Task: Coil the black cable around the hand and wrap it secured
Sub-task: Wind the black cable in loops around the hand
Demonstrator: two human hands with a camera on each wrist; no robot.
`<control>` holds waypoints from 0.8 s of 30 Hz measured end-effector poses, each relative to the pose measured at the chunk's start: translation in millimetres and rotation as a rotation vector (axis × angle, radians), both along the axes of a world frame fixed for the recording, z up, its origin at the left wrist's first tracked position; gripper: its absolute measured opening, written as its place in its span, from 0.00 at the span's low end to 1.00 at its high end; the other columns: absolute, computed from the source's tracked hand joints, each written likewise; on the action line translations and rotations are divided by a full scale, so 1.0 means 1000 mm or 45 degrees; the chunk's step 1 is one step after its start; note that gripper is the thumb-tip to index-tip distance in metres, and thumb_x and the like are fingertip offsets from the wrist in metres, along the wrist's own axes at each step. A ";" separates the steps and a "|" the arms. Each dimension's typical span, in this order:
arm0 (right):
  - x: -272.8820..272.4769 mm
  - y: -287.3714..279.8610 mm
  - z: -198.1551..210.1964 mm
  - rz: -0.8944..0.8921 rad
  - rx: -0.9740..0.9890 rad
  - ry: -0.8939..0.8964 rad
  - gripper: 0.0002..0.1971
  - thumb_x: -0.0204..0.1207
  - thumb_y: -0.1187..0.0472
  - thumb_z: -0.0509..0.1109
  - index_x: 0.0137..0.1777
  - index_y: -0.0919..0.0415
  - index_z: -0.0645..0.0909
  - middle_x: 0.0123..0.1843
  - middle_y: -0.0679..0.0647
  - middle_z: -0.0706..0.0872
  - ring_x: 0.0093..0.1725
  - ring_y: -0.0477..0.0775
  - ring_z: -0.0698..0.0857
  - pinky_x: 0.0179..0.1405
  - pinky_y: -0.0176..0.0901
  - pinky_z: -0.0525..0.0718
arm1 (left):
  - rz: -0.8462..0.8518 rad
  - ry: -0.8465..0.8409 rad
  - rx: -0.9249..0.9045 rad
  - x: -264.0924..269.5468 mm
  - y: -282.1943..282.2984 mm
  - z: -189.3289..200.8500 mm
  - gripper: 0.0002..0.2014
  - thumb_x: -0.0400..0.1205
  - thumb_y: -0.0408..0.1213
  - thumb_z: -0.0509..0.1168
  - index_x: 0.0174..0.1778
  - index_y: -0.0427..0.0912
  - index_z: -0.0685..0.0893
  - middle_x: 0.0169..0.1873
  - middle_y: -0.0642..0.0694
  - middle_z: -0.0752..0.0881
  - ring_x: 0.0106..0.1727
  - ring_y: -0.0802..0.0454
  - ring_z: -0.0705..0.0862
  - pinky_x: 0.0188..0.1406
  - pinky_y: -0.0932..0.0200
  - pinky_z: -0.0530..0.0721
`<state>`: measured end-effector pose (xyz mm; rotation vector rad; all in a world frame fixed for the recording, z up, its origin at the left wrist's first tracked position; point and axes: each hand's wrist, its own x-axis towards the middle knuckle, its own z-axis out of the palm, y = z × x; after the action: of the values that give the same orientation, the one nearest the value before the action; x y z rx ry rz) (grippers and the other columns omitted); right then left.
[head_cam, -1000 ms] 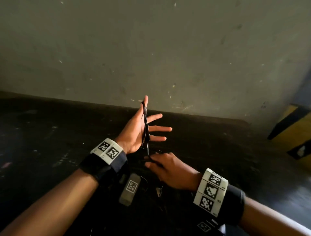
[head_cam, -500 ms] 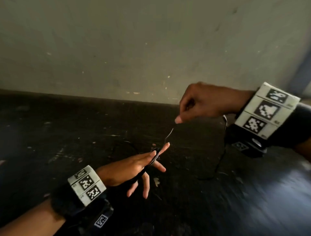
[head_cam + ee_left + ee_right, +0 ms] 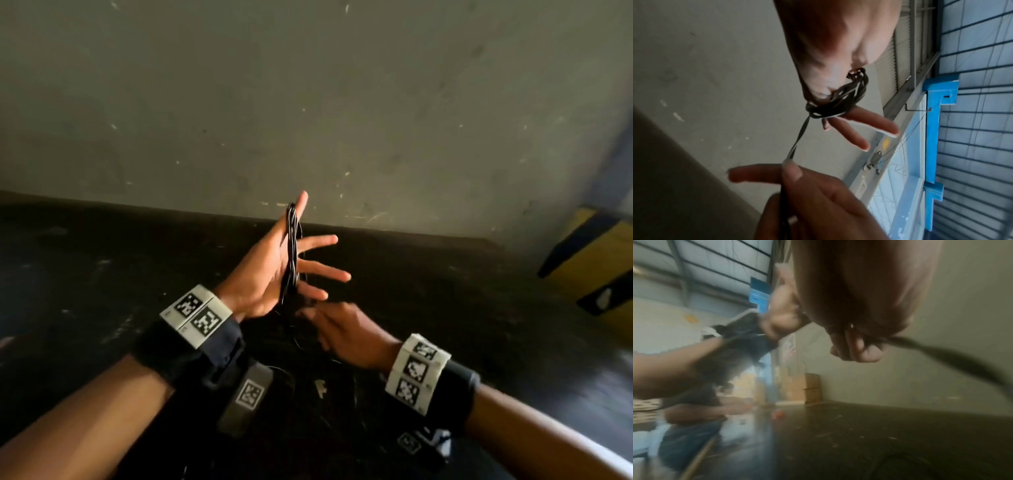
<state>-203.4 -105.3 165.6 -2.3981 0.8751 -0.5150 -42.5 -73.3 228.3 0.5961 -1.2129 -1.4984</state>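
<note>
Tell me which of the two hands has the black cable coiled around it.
The left hand, raised with fingers spread, carries the coil of black cable across its palm. The right hand, lower down, only pinches the loose strand leading off the coil.

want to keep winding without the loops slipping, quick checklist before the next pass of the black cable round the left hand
1. Left hand spread, fingers straight: ok.
2. Coil of black cable sits across the palm, looped over thumb and little finger: ok.
3. Right hand pinches the free strand, seen in the left wrist view: ok.
4. Strand runs taut from coil to right hand: ok.
5. Length of cable left on the dark table: cannot tell.
6. Loops neat, not crossed: cannot tell.
</note>
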 end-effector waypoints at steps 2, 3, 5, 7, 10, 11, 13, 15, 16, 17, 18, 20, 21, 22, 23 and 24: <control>0.011 0.017 0.003 0.063 0.038 0.073 0.15 0.85 0.57 0.56 0.47 0.66 0.80 0.29 0.47 0.78 0.27 0.45 0.79 0.30 0.38 0.78 | 0.165 -0.131 -0.003 -0.002 -0.011 0.002 0.23 0.84 0.59 0.43 0.76 0.75 0.53 0.78 0.35 0.68 0.48 0.38 0.91 0.25 0.53 0.90; 0.014 0.022 0.008 0.085 0.034 0.093 0.14 0.84 0.56 0.57 0.48 0.64 0.80 0.30 0.48 0.80 0.29 0.47 0.80 0.32 0.39 0.80 | 0.224 -0.206 0.003 -0.002 -0.017 0.000 0.22 0.84 0.59 0.43 0.76 0.76 0.52 0.79 0.36 0.66 0.49 0.38 0.91 0.26 0.52 0.91; 0.013 0.030 0.024 0.102 -0.045 0.123 0.11 0.83 0.57 0.59 0.47 0.63 0.80 0.34 0.50 0.81 0.32 0.47 0.81 0.33 0.40 0.80 | 0.276 -0.362 -0.006 0.000 -0.022 -0.007 0.22 0.84 0.60 0.42 0.75 0.78 0.51 0.81 0.38 0.63 0.50 0.39 0.91 0.26 0.50 0.90; 0.007 0.034 0.046 0.147 -0.168 0.204 0.10 0.81 0.59 0.62 0.46 0.63 0.83 0.35 0.47 0.80 0.31 0.42 0.78 0.33 0.34 0.76 | 0.277 -0.484 -0.015 0.003 -0.022 -0.019 0.21 0.83 0.60 0.41 0.73 0.80 0.52 0.82 0.40 0.62 0.48 0.45 0.92 0.25 0.53 0.88; -0.007 0.034 0.089 0.162 -0.255 0.339 0.08 0.77 0.59 0.68 0.48 0.60 0.87 0.43 0.50 0.88 0.38 0.44 0.84 0.40 0.39 0.81 | 0.183 -0.645 0.012 0.005 -0.013 -0.040 0.19 0.83 0.61 0.43 0.70 0.83 0.52 0.81 0.43 0.63 0.45 0.45 0.92 0.26 0.49 0.89; -0.012 0.032 0.105 0.174 -0.287 0.377 0.08 0.76 0.59 0.69 0.47 0.60 0.88 0.44 0.53 0.90 0.40 0.47 0.85 0.42 0.40 0.82 | 0.121 -0.710 0.017 0.004 -0.007 -0.046 0.20 0.81 0.62 0.44 0.69 0.84 0.52 0.81 0.43 0.63 0.46 0.42 0.91 0.26 0.46 0.89; -0.022 0.024 0.133 0.208 -0.346 0.458 0.08 0.74 0.58 0.72 0.45 0.62 0.89 0.39 0.55 0.91 0.38 0.46 0.85 0.39 0.38 0.81 | 0.002 -0.813 0.048 0.002 0.005 -0.056 0.22 0.79 0.64 0.44 0.70 0.83 0.51 0.80 0.41 0.64 0.45 0.38 0.91 0.23 0.49 0.89; -0.032 0.011 0.155 0.208 -0.417 0.517 0.08 0.72 0.55 0.74 0.43 0.60 0.89 0.33 0.49 0.88 0.33 0.40 0.82 0.32 0.28 0.76 | -0.079 -0.848 0.079 -0.001 0.019 -0.059 0.22 0.79 0.63 0.44 0.69 0.84 0.50 0.80 0.41 0.65 0.45 0.39 0.91 0.19 0.55 0.87; -0.036 0.002 0.162 0.193 -0.475 0.538 0.09 0.71 0.53 0.74 0.41 0.59 0.89 0.32 0.47 0.87 0.33 0.39 0.82 0.31 0.26 0.75 | -0.107 -0.838 0.083 -0.003 0.026 -0.058 0.20 0.79 0.61 0.43 0.67 0.86 0.51 0.80 0.41 0.66 0.45 0.39 0.91 0.17 0.57 0.86; -0.040 -0.007 0.166 0.176 -0.534 0.535 0.11 0.70 0.51 0.74 0.39 0.59 0.89 0.30 0.46 0.86 0.33 0.40 0.82 0.30 0.26 0.74 | -0.132 -0.816 0.084 -0.005 0.032 -0.056 0.19 0.80 0.60 0.44 0.64 0.88 0.53 0.79 0.42 0.66 0.46 0.39 0.91 0.17 0.58 0.86; -0.043 -0.016 0.166 0.165 -0.587 0.511 0.12 0.69 0.50 0.75 0.37 0.59 0.88 0.28 0.45 0.85 0.32 0.39 0.81 0.30 0.26 0.73 | -0.153 -0.791 0.087 -0.008 0.036 -0.054 0.18 0.81 0.59 0.44 0.62 0.90 0.54 0.79 0.43 0.67 0.46 0.39 0.91 0.16 0.58 0.86; -0.046 -0.031 0.159 0.158 -0.681 0.412 0.15 0.69 0.47 0.74 0.34 0.61 0.86 0.25 0.44 0.81 0.29 0.39 0.80 0.27 0.25 0.71 | -0.202 -0.737 0.090 -0.011 0.041 -0.050 0.17 0.84 0.57 0.44 0.63 0.90 0.57 0.77 0.48 0.70 0.46 0.37 0.91 0.16 0.57 0.86; -0.046 -0.038 0.152 0.134 -0.713 0.353 0.17 0.69 0.46 0.73 0.34 0.62 0.85 0.25 0.46 0.81 0.27 0.41 0.79 0.26 0.25 0.71 | -0.233 -0.717 0.093 -0.011 0.041 -0.047 0.18 0.84 0.57 0.44 0.65 0.88 0.57 0.75 0.49 0.72 0.45 0.37 0.91 0.16 0.58 0.86; -0.046 -0.043 0.143 0.095 -0.737 0.293 0.20 0.69 0.43 0.71 0.33 0.62 0.84 0.25 0.48 0.81 0.24 0.44 0.78 0.25 0.26 0.70 | -0.268 -0.694 0.100 -0.012 0.041 -0.043 0.19 0.84 0.56 0.45 0.68 0.86 0.56 0.75 0.49 0.73 0.44 0.38 0.91 0.16 0.58 0.86; -0.045 -0.047 0.133 0.051 -0.761 0.238 0.22 0.69 0.40 0.69 0.32 0.62 0.82 0.25 0.50 0.81 0.23 0.44 0.77 0.24 0.30 0.72 | -0.316 -0.663 0.110 -0.011 0.042 -0.039 0.20 0.84 0.57 0.45 0.70 0.83 0.56 0.75 0.48 0.73 0.43 0.39 0.91 0.15 0.58 0.86; -0.045 -0.050 0.122 0.018 -0.782 0.177 0.23 0.69 0.39 0.67 0.31 0.60 0.81 0.25 0.50 0.81 0.22 0.45 0.77 0.24 0.35 0.73 | -0.359 -0.629 0.115 -0.010 0.042 -0.035 0.21 0.82 0.59 0.48 0.71 0.82 0.56 0.75 0.46 0.74 0.42 0.41 0.91 0.15 0.59 0.85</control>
<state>-247.9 -155.5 287.2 -3.0230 0.8438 -0.6962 -52.9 -30.8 193.2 0.9232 -1.6671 -1.7040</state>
